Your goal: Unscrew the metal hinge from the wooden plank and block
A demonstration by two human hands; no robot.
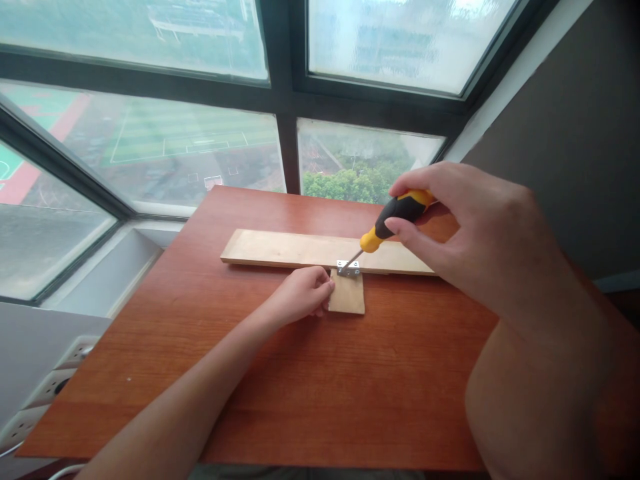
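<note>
Yellow and black, the screwdriver (pixel 403 212) slants down across the middle of the head view, its handle clamped between the thumb and fingers of the right hand (pixel 480 227), a firm enough grip by the look of it. Its tip meets a small metal hinge (pixel 355 270) (too small from here to say whether it sits in a screw). The hinge lies where a long pale board (pixel 285 248) and a short wooden piece (pixel 347 298) come together, both flat on the reddish-brown table (pixel 280 387). The left hand (pixel 303 293) has its fingers curled against the short piece's left edge; I can't tell whether that grip pinches the wood or merely steadies it. Beyond stands a dark window frame (pixel 286 100).
</note>
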